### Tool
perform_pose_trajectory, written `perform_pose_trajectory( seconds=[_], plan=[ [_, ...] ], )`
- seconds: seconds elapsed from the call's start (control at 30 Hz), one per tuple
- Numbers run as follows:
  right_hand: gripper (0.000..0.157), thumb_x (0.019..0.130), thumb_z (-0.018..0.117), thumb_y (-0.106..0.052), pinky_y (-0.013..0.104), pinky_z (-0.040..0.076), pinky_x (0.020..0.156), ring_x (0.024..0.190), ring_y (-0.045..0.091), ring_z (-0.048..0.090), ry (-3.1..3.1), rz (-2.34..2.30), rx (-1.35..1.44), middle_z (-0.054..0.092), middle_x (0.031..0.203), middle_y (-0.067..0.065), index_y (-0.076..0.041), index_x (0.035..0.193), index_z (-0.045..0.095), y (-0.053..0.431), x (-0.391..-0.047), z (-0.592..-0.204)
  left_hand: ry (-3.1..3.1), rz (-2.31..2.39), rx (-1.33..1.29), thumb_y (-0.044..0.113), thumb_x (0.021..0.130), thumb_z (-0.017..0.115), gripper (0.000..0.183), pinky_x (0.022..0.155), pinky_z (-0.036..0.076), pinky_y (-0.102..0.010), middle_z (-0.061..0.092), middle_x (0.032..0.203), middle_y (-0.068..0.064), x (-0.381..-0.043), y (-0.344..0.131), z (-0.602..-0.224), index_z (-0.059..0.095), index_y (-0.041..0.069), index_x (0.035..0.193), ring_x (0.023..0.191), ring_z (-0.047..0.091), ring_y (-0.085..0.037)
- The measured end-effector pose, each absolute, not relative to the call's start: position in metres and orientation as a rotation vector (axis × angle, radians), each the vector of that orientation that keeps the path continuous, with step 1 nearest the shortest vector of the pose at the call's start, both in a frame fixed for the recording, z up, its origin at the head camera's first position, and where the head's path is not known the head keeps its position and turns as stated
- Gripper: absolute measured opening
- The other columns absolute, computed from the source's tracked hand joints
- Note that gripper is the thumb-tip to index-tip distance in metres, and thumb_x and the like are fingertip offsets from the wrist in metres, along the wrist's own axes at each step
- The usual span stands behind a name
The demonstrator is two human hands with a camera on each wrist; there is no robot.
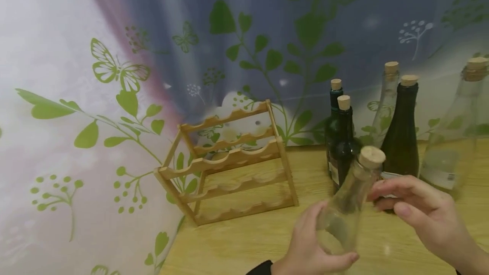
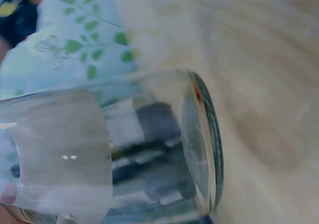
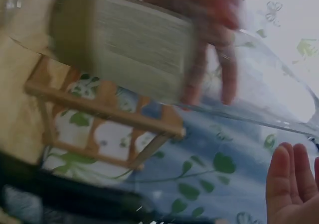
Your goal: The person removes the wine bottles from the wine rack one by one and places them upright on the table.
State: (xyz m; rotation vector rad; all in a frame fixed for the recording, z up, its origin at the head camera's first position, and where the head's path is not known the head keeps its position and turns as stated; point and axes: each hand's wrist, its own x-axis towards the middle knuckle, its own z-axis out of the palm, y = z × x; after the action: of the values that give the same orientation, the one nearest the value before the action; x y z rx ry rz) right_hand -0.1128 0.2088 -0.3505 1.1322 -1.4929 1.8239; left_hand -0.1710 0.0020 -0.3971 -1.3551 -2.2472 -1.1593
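Observation:
My left hand (image 1: 307,243) grips the body of a clear glass bottle (image 1: 345,213) with a cork in its mouth, tilted with its neck up and to the right. In the left wrist view the bottle's thick base (image 2: 202,149) and a pale label (image 2: 62,154) show. Beside the neck, my right hand (image 1: 428,213) has its fingers loosely bent and holds nothing. The right wrist view shows the right hand's fingers (image 3: 291,184) apart from the glass, with the left hand (image 3: 212,40) around the bottle. A wooden wine rack (image 1: 237,158) stands left of the hands.
Behind the hands stand several corked bottles: two dark ones (image 1: 344,139) close together, another dark bottle (image 1: 403,135), and clear ones (image 1: 445,152) at the back and right. All are on a wooden table (image 1: 237,241). A patterned curtain (image 1: 248,20) hangs behind the rack.

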Motion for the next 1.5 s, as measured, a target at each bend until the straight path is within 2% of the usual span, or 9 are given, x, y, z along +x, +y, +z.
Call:
perform_pose_trajectory(
  seconds=[0.1,0.27,0.43,0.63,0.87,0.93,1.07,1.3,1.5],
  plan=[
    [0.033,0.086,0.027,0.02,0.021,0.049,0.075,0.096,0.015,0.059,-1.632,1.771,0.921,0.059,0.11,0.009,0.013,0.11,0.048,0.221,-0.106,-0.363,-2.367,-1.473,-1.323,0.035,0.073,0.07,0.079,0.089,0.041,-0.028,0.045,0.124,0.01,-0.171,0.018,-0.389,0.022,0.03,0.134,0.112,0.045,-0.006],
    [0.034,0.087,0.025,0.02,0.016,0.047,0.07,0.088,0.009,0.059,-1.721,1.687,0.665,0.062,0.102,0.003,0.01,0.105,0.052,0.24,-0.1,-0.389,-2.33,-1.557,-1.335,0.036,0.077,0.065,0.081,0.095,0.037,-0.034,0.041,0.129,0.01,-0.176,0.051,-0.384,0.013,0.029,0.138,0.119,0.04,-0.007],
    [0.036,0.088,0.023,0.019,0.014,0.047,0.069,0.085,0.009,0.061,-1.564,1.761,0.589,0.063,0.098,0.003,0.007,0.104,0.054,0.25,-0.094,-0.408,-2.334,-1.519,-1.358,0.037,0.077,0.065,0.084,0.091,0.04,-0.029,0.037,0.131,0.011,-0.178,0.089,-0.373,0.009,0.03,0.139,0.12,0.039,-0.005],
    [0.04,0.088,0.021,0.019,0.018,0.05,0.065,0.077,0.012,0.065,-1.307,1.837,0.524,0.067,0.091,0.005,0.007,0.104,0.056,0.269,-0.09,-0.439,-2.309,-1.475,-1.313,0.036,0.073,0.07,0.088,0.082,0.041,-0.021,0.04,0.128,0.014,-0.175,0.133,-0.362,0.012,0.03,0.138,0.114,0.042,-0.002],
    [0.028,0.085,0.028,0.022,0.025,0.052,0.058,0.071,0.018,0.065,-1.291,1.831,0.333,0.066,0.084,0.012,0.021,0.105,0.049,0.34,-0.102,-0.536,-2.234,-1.449,-1.199,0.04,0.07,0.072,0.089,0.076,0.04,-0.014,0.043,0.123,0.012,-0.179,0.176,-0.377,0.016,0.027,0.137,0.108,0.046,0.0],
    [0.025,0.087,0.033,0.017,0.026,0.052,0.056,0.07,0.017,0.064,-1.348,1.817,0.194,0.066,0.084,0.009,0.019,0.106,0.048,0.345,-0.1,-0.549,-2.236,-1.443,-1.147,0.042,0.07,0.071,0.087,0.074,0.041,-0.014,0.044,0.122,0.012,-0.181,0.184,-0.384,0.016,0.028,0.136,0.106,0.048,-0.001],
    [0.021,0.087,0.042,0.01,0.023,0.051,0.053,0.065,0.014,0.063,-1.433,1.77,-0.031,0.066,0.082,0.001,0.014,0.105,0.052,0.333,-0.091,-0.545,-2.232,-1.51,-1.034,0.044,0.07,0.07,0.082,0.073,0.042,-0.017,0.044,0.119,0.012,-0.186,0.198,-0.398,0.02,0.028,0.133,0.103,0.048,-0.003],
    [0.026,0.087,0.042,0.01,0.018,0.048,0.05,0.06,0.008,0.062,-1.345,1.838,-0.026,0.066,0.073,-0.005,-0.005,0.091,0.063,0.291,-0.07,-0.492,-2.181,-1.532,-0.919,0.047,0.069,0.07,0.081,0.076,0.043,-0.02,0.044,0.117,0.007,-0.192,0.214,-0.417,0.024,0.025,0.131,0.103,0.048,-0.006],
    [0.027,0.088,0.042,0.007,0.021,0.049,0.05,0.062,0.009,0.063,-1.441,1.789,-0.13,0.066,0.075,-0.006,-0.009,0.094,0.063,0.31,-0.071,-0.525,-2.209,-1.497,-0.849,0.051,0.069,0.067,0.08,0.077,0.045,-0.022,0.044,0.12,0.005,-0.197,0.22,-0.429,0.025,0.024,0.133,0.105,0.049,-0.009]
  ],
)
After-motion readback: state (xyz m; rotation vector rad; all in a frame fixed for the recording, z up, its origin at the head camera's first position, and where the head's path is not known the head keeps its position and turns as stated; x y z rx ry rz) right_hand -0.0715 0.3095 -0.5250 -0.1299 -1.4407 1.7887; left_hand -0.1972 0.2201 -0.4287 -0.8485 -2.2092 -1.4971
